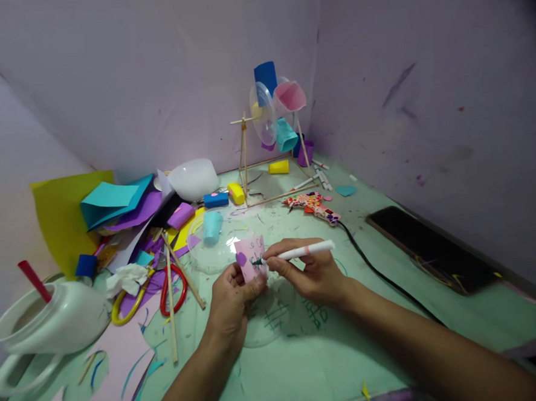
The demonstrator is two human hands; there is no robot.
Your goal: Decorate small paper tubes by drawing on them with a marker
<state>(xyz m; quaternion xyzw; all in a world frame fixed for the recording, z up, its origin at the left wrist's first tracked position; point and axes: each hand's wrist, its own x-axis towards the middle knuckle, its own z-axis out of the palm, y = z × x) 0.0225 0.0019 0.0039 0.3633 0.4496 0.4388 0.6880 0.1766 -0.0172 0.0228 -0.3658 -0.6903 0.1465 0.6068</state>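
My left hand (231, 299) is closed on a small pink paper cup (253, 268), its thumb across the lower part. A purple dot and dark handwritten marks show on the cup's side. My right hand (313, 273) grips a white marker (305, 250) between thumb and fingers, and its dark green tip meets the writing. Beneath both hands lies a clear plastic disc (258, 337). Another clear disc (196, 253) sits just behind, with a light blue paper cup (212, 227) lying on it.
A stick frame (245, 159) carrying paper cups stands at the back. A patterned glue gun (313, 205) with a black cord and a phone (428, 248) lie right. Left are red-handled scissors (180, 290), wooden sticks, paper scraps (109, 355) and a white jug (61, 316).
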